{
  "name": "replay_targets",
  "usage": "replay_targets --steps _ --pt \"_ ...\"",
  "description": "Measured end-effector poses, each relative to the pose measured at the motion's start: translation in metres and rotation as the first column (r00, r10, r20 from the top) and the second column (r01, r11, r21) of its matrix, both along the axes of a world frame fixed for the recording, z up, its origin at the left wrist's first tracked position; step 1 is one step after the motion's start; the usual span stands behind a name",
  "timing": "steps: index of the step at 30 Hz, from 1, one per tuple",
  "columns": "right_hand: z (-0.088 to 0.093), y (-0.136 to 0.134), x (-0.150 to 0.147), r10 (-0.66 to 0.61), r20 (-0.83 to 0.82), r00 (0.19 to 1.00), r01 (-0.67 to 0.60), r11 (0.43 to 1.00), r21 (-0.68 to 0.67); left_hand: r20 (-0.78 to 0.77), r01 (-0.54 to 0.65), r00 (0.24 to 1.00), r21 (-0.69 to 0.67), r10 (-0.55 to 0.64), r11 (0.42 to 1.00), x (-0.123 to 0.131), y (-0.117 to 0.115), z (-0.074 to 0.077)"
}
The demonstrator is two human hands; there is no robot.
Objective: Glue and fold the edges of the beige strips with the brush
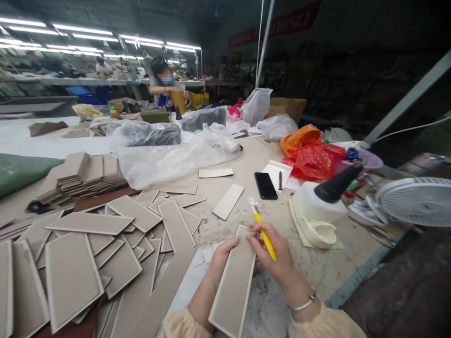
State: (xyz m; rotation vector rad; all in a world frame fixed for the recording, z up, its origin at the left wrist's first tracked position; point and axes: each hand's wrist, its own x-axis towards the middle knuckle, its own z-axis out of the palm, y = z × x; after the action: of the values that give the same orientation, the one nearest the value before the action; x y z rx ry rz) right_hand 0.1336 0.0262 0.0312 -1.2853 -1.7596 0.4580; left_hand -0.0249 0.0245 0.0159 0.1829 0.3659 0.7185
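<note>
A long beige panel (234,281) with pale edges is held up between both hands, near the front of the table. My left hand (222,258) grips its left edge, the thumb on the face and the other fingers hidden behind. My right hand (273,249) is closed round a yellow-handled brush (265,232), its white bristles pointing up and away. Fingertips of that same hand also touch the panel's upper right edge. To the left lies a loose heap of similar panels (73,272). Two lighter strips, one of them a white strip (228,202), lie beyond the hands.
A white glue container (317,206) with a black cone stands at right, beside a white fan (416,202). Further back lie a phone (266,186), red plastic bag (313,159) and clear plastic sheeting (169,162). Stacked panels (91,173) stand at left. Another person (165,89) works across the table.
</note>
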Motion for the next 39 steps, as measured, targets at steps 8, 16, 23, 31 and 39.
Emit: replay_targets --steps 8,16,23,31,39 --pt "0.0052 0.0036 -0.0045 -0.059 0.056 0.997 0.051 0.991 0.12 -0.024 -0.079 0.997 -0.184 0.076 0.98 0.0014 0.0017 0.0006" --pt "0.0057 0.0021 -0.0075 -0.043 0.094 0.995 0.035 0.996 0.088 -0.069 -0.071 0.996 -0.216 0.058 0.974 0.0022 -0.0022 -0.0011" --pt "0.0018 0.0015 -0.0049 -0.083 0.115 0.99 0.072 0.993 0.095 -0.19 -0.127 0.978 -0.23 0.083 0.965 0.0058 -0.0036 0.0015" --pt "0.0041 0.0018 -0.0027 -0.018 0.093 0.996 0.015 0.999 0.039 -0.229 -0.123 0.971 -0.232 0.069 0.965 0.0049 -0.0043 -0.0016" --pt "0.0061 0.0008 0.0006 -0.016 -0.025 1.0 0.012 0.985 -0.174 -0.293 -0.14 0.951 -0.119 0.1 0.983 0.0071 -0.0048 -0.0002"
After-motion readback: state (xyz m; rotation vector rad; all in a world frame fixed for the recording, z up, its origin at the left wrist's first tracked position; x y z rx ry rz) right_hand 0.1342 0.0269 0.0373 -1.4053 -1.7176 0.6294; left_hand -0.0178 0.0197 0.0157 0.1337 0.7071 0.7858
